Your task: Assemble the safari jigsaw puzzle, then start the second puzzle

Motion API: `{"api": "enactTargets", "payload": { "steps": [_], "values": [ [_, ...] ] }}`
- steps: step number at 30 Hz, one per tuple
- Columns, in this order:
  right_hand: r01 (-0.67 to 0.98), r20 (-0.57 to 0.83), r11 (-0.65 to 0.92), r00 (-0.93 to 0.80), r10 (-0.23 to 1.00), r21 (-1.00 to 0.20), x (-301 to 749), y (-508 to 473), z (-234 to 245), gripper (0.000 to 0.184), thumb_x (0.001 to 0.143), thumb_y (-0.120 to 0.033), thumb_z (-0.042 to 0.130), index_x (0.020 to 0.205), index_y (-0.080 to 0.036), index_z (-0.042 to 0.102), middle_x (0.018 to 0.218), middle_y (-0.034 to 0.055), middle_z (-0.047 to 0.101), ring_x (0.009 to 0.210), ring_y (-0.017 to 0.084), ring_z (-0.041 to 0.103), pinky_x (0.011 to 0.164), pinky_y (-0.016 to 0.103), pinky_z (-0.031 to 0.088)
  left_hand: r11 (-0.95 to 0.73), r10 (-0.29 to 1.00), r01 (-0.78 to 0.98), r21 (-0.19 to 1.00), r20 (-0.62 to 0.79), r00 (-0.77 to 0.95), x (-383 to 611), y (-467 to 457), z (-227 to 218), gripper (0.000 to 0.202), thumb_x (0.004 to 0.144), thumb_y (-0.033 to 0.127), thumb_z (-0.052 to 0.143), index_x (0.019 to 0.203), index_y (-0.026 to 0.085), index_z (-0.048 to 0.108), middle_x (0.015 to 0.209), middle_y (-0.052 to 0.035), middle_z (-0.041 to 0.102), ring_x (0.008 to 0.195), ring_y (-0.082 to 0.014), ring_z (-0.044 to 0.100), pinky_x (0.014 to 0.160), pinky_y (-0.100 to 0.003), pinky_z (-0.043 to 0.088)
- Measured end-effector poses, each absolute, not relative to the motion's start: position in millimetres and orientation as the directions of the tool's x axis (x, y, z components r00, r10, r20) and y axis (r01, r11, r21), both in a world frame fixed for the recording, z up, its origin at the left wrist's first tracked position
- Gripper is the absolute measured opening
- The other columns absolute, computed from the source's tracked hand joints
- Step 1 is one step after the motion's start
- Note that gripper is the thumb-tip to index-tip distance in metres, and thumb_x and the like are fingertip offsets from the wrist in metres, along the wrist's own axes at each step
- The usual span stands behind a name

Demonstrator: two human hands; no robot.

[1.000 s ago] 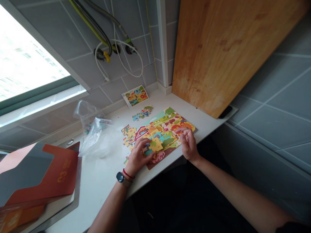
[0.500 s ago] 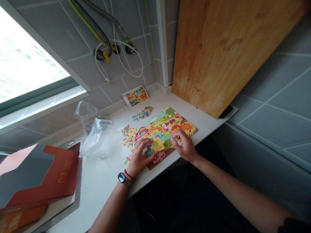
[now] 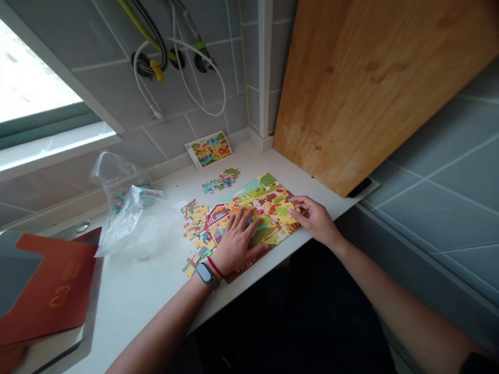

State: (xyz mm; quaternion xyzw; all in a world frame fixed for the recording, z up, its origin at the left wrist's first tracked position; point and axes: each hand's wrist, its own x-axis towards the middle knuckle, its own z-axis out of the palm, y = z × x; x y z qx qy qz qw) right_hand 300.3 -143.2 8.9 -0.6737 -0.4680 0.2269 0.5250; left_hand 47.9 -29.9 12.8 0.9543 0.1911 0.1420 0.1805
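Observation:
A colourful farm-animal jigsaw puzzle (image 3: 265, 205) lies on a brown backing board (image 3: 234, 277), partly assembled. My left hand (image 3: 239, 241) rests flat on its middle with fingers spread, holding nothing. My right hand (image 3: 314, 218) is at the puzzle's right side, its fingertips on a yellow-green piece (image 3: 286, 214). I cannot tell whether that piece is gripped. Loose pieces (image 3: 194, 223) lie along the left edge, and a small cluster of joined pieces (image 3: 220, 180) sits behind the puzzle. A picture card (image 3: 208, 149) leans against the wall.
The white countertop (image 3: 132, 291) holds a crumpled clear plastic bag (image 3: 125, 208) with pieces inside and a red-and-grey box (image 3: 47, 280) at the left. A wooden board (image 3: 351, 88) stands at the back right, with a black phone (image 3: 358, 187) at its foot.
My left hand has shifted up onto the puzzle's middle and flattened out. My right hand has moved toward the puzzle's right side. The whole scene sits further left in view.

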Motion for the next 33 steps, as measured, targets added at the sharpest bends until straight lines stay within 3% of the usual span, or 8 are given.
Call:
{"api": "enactTargets", "payload": {
  "steps": [8,15,23,29,33],
  "values": [
    [0.562,0.166,-0.035,0.302,0.939,-0.826,305,-128,10,0.024,0.086,-0.035,0.075,0.107,-0.023,0.074,0.089,0.0030,0.077,0.078,0.020,0.073,0.073,0.032,0.061,-0.868,0.436,0.356,0.346,0.190,0.880,23,-31,4,0.063,0.101,0.047,0.060,0.159,0.029,0.045,0.171,-0.0099,0.032,0.158,-0.0393,0.026,0.127,-0.063,0.024],
    [0.557,0.125,-0.008,0.201,0.972,-0.831,285,-116,17,0.021,0.086,-0.032,0.075,0.106,-0.024,0.075,0.086,0.0027,0.077,0.075,0.019,0.073,0.073,0.031,0.061,-0.852,0.455,0.359,0.381,0.199,0.868,-1,-32,4,0.062,0.100,0.050,0.061,0.157,0.032,0.048,0.169,-0.0070,0.036,0.156,-0.0383,0.032,0.127,-0.062,0.024],
    [0.526,0.080,-0.040,0.202,0.976,-0.849,277,-114,11,0.020,0.091,-0.037,0.073,0.105,-0.023,0.072,0.090,0.0042,0.078,0.077,0.020,0.074,0.074,0.033,0.062,-0.854,0.459,0.367,0.368,0.205,0.864,-6,-32,1,0.062,0.099,0.050,0.060,0.156,0.031,0.049,0.168,-0.0080,0.038,0.156,-0.0384,0.033,0.127,-0.062,0.023],
    [0.740,0.226,0.066,0.118,0.967,-0.670,267,-113,16,0.013,0.090,-0.028,0.075,0.102,-0.025,0.071,0.095,0.0059,0.073,0.088,0.024,0.070,0.082,0.039,0.061,-0.844,0.473,0.365,0.392,0.225,0.852,-6,-32,0,0.059,0.098,0.051,0.060,0.154,0.031,0.052,0.167,-0.0069,0.040,0.155,-0.0386,0.034,0.127,-0.062,0.024],
    [0.791,0.296,0.131,0.066,0.953,-0.598,260,-113,17,0.011,0.089,-0.024,0.075,0.099,-0.025,0.069,0.104,0.0083,0.069,0.103,0.028,0.067,0.093,0.044,0.058,-0.844,0.472,0.369,0.389,0.213,0.856,-7,-32,2,0.059,0.098,0.051,0.061,0.153,0.029,0.053,0.168,-0.0077,0.038,0.155,-0.0392,0.034,0.127,-0.062,0.025]
  ]
}}
